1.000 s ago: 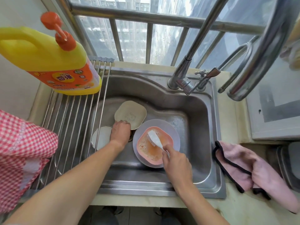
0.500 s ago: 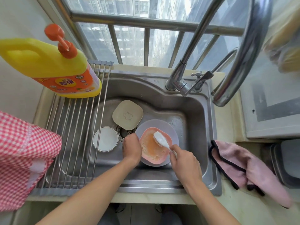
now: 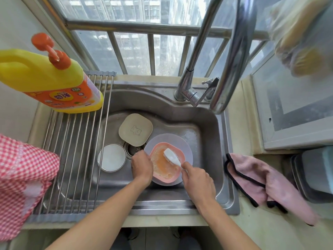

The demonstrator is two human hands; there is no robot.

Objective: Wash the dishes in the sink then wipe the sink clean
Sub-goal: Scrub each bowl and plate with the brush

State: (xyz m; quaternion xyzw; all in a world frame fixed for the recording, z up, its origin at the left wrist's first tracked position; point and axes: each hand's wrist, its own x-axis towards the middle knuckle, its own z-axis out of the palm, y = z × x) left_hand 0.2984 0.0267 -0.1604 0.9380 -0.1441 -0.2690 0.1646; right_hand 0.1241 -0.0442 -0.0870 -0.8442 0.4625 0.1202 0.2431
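Altogether four dishes, one brush.

Both forearms reaching forward, left hand curled, right hand gripping (fingers closed)

A yellow detergent bottle stands on the roll-up rack; a checked cloth drapes left.

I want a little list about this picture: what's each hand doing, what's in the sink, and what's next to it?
left hand: holds the pink dish's edge
right hand: grips a white brush, scrubbing the pink dish
under pink dish: pale plate
also in sink: beige dish, white dish
on rack: soap bottle
right of sink: pink cloth
tap: no water seen running
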